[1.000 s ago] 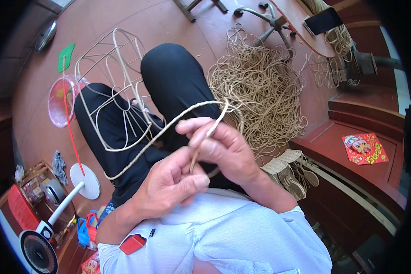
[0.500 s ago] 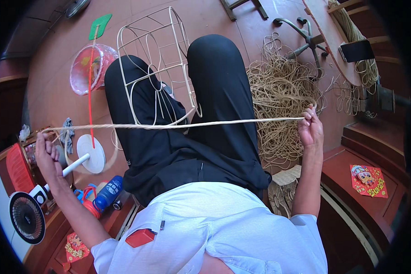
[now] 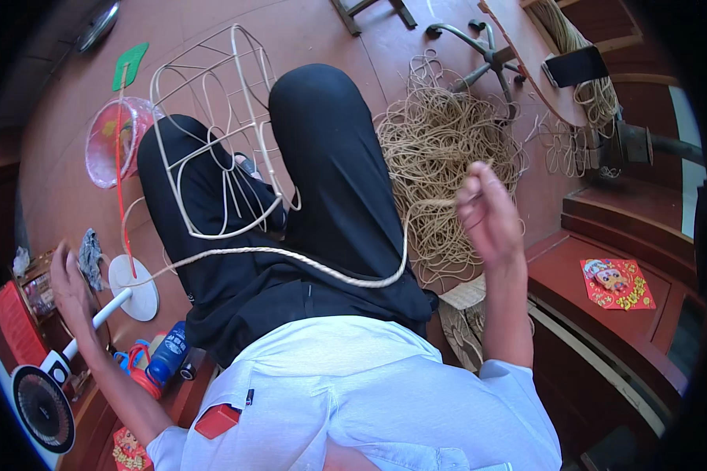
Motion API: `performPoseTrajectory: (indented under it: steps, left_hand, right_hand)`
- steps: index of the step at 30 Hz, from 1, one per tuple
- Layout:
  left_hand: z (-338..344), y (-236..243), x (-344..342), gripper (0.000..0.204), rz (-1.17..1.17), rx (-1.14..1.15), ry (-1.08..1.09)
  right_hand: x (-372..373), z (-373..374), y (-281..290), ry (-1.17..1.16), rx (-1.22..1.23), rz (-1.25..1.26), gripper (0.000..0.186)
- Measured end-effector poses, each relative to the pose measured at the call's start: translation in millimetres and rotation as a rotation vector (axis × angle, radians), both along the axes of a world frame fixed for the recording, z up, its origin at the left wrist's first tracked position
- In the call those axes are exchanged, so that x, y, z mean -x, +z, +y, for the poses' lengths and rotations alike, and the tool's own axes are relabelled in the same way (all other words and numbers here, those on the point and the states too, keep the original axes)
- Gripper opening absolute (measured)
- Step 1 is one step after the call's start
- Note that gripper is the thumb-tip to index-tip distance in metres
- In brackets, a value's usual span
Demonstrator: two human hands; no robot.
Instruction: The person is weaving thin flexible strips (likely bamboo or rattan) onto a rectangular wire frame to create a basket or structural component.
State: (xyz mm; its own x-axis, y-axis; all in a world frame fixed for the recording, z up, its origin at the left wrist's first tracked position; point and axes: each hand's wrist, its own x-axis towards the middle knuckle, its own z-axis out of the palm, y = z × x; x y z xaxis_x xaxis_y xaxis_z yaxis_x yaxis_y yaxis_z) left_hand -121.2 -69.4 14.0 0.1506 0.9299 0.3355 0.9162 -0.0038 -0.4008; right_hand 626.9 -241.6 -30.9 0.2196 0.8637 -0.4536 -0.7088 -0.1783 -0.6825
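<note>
My right hand (image 3: 491,216) is raised over a big heap of tangled tan cord (image 3: 440,145), fingertips pinched on a length of twisted pale cord (image 3: 314,259). That cord sags in a loose curve across my thighs and runs off to the left. My left hand (image 3: 75,286) is out at the far left, fingers apart, with nothing visible in them. A pale wire-like frame (image 3: 224,228), boxy with inner loops, rests between and on my black-trousered knees.
Left: a pink basin (image 3: 102,141), green swatter (image 3: 130,67), white fan (image 3: 43,408) and blue bottle (image 3: 169,353). Right: a wheeled chair base (image 3: 491,55), board with phone (image 3: 573,67), red step with printed card (image 3: 617,282). A low stool (image 3: 346,16) stands at the top.
My hands parted from near my lap to stretch the cord wide; now it hangs slack. My left hand has opened and dropped lower, my right hand has shifted slightly left.
</note>
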Motion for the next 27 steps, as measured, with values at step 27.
performPoseTrajectory:
  steps: [27]
  left_hand:
    - [-54, 53, -357, 0.021, -1.47, 0.821, -0.474]
  right_hand:
    - [166, 53, 58, 0.309, -0.449, -1.237, 0.019]
